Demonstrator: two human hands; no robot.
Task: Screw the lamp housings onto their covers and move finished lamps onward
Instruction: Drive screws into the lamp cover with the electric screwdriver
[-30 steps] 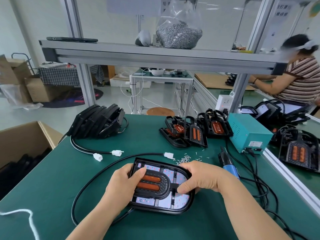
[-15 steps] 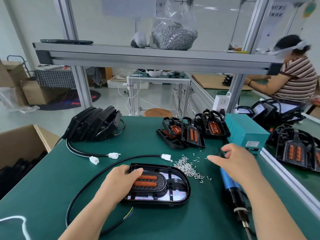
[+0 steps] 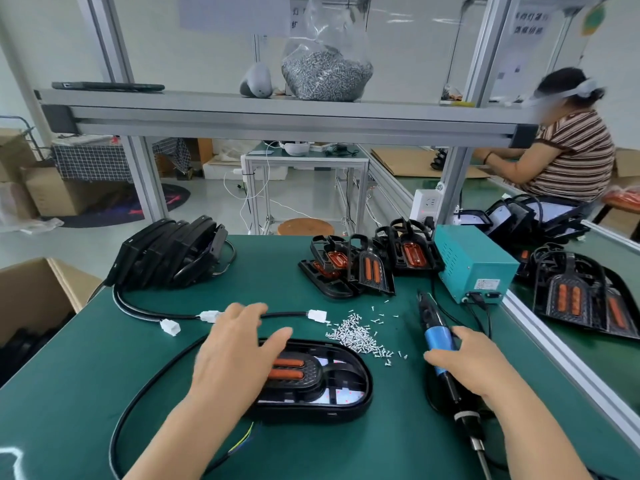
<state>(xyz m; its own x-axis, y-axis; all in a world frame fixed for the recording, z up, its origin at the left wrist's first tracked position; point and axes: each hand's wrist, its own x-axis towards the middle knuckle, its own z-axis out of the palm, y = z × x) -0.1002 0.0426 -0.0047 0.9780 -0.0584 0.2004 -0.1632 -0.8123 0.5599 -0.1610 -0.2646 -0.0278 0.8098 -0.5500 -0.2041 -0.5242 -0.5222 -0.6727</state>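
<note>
Green bench, screwing about to begin.
Right hand (image 3: 474,362) off lamp housing (image 3: 311,384), now gripping electric screwdriver (image 3: 438,337); left hand (image 3: 235,355) flat, fingers spread, pressing housing; loose screws (image 3: 356,336) between hands.

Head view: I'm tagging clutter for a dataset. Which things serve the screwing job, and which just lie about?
Job: lamp under left hand; electric screwdriver in right hand; loose screws.
Lying about: tablet and grey device on shelf; wooden stool.
</note>
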